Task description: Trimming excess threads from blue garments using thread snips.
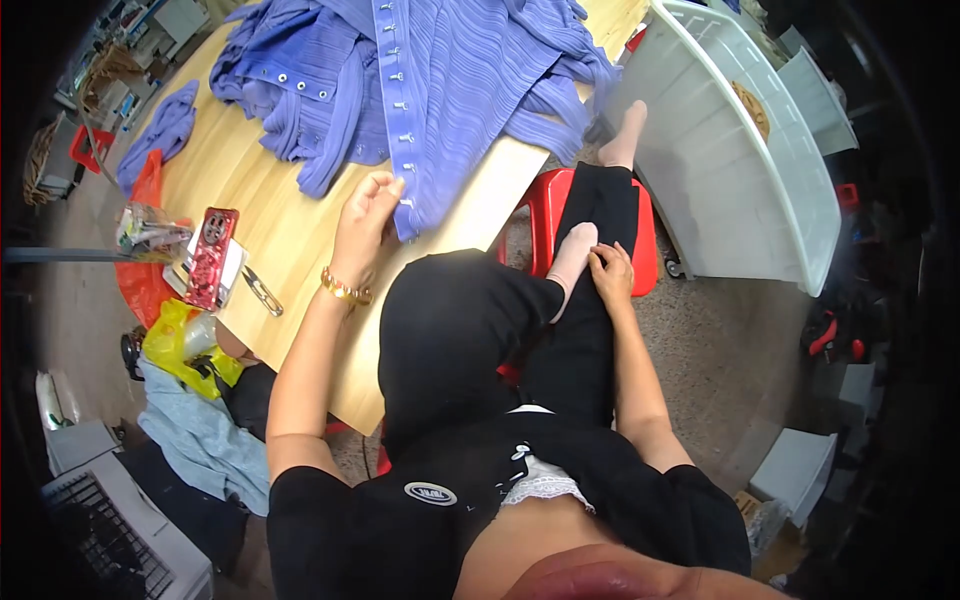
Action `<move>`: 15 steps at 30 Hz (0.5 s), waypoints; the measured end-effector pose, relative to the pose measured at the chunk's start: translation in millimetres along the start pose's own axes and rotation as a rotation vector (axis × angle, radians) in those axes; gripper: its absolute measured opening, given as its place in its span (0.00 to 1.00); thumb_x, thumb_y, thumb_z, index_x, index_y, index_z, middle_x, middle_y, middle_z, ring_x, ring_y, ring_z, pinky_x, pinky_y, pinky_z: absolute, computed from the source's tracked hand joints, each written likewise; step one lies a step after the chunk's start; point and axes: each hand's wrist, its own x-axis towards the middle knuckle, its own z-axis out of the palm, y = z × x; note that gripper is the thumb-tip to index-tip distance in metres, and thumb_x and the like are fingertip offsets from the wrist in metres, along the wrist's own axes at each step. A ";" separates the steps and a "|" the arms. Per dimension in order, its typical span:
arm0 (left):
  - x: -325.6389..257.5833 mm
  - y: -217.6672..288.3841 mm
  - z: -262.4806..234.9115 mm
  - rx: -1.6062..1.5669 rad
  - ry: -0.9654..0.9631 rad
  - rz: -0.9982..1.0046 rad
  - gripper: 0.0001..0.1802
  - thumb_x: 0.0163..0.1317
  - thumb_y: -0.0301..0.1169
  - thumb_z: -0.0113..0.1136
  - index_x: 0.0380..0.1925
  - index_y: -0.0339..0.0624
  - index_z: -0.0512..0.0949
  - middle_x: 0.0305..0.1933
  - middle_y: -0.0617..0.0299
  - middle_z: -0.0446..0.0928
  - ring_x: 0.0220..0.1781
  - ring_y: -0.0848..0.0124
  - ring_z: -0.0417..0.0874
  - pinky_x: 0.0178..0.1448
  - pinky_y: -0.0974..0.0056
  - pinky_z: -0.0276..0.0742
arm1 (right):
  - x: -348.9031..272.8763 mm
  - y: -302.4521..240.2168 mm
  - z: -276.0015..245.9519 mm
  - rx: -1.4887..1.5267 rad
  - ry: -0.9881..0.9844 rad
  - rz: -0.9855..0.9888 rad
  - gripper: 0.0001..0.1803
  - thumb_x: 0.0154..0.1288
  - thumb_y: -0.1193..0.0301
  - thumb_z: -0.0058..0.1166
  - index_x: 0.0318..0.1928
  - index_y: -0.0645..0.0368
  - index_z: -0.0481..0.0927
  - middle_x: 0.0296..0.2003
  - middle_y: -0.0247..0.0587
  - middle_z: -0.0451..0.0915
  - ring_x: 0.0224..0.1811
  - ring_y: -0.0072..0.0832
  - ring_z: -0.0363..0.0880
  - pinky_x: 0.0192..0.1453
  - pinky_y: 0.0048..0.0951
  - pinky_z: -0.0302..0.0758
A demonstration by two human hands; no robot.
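pinching the purple garment's (440,90) snap-button edge, the left hand (365,215) grips it closed; right hand (612,272) rests open on the socked foot (575,255).

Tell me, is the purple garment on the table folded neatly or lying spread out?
Spread out and rumpled: the purple garment sprawls across the table, its snap-button strip hanging over the edge.

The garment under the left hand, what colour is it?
Lavender-blue ribbed garment, silver snaps along its placket; head view.
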 end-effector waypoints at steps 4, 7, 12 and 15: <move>12.6 -16.8 7.1 -0.314 0.083 -0.019 0.07 0.69 0.35 0.54 0.42 0.47 0.70 0.27 0.76 0.70 0.22 0.86 0.65 0.30 0.76 0.66 | -1.0 -1.4 -0.5 0.000 -0.027 0.024 0.12 0.60 0.62 0.56 0.39 0.53 0.85 0.47 0.39 0.82 0.61 0.44 0.71 0.66 0.41 0.65; 22.4 -37.8 -0.8 -0.392 0.000 0.023 0.08 0.69 0.32 0.52 0.46 0.44 0.71 0.38 0.70 0.78 0.34 0.81 0.80 0.43 0.70 0.79 | 0.7 -0.7 -2.7 -0.006 -0.025 0.006 0.12 0.60 0.62 0.56 0.40 0.53 0.85 0.47 0.39 0.82 0.62 0.45 0.70 0.66 0.41 0.65; 21.8 -56.7 -4.9 -0.405 0.009 0.011 0.09 0.69 0.31 0.52 0.46 0.43 0.71 0.40 0.67 0.79 0.36 0.79 0.82 0.45 0.69 0.79 | -2.6 -2.5 -2.9 -0.023 -0.045 0.032 0.12 0.60 0.62 0.56 0.40 0.53 0.85 0.47 0.39 0.82 0.62 0.45 0.70 0.65 0.41 0.66; 20.7 -61.1 -9.4 -0.337 0.031 -0.001 0.10 0.69 0.31 0.52 0.47 0.42 0.70 0.42 0.66 0.79 0.39 0.78 0.82 0.46 0.69 0.79 | -3.0 -5.3 -4.1 -0.028 -0.042 0.037 0.12 0.60 0.63 0.56 0.40 0.54 0.84 0.46 0.40 0.82 0.61 0.46 0.71 0.65 0.41 0.66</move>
